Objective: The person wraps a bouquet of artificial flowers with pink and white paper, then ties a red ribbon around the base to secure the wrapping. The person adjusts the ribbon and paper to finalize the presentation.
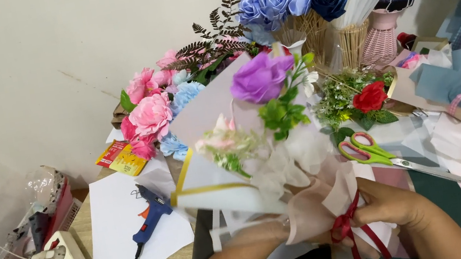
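From the head view, you are tying off the bouquet (258, 143), which sits near the middle of the table, tilted to the left. Your left hand (257, 234) is wrapped closed around its paper neck. Your right hand (389, 203) pinches the dark red ribbon (346, 225) at the same spot. The knot looks unfinished; next you likely need to draw it snug without loosening the neck. Green-handled scissors (372, 152) lie just beyond on the right.

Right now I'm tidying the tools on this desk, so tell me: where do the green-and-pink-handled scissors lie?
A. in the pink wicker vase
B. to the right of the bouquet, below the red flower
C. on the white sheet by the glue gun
B: the scissors lie right of the bouquet, below the red flower.
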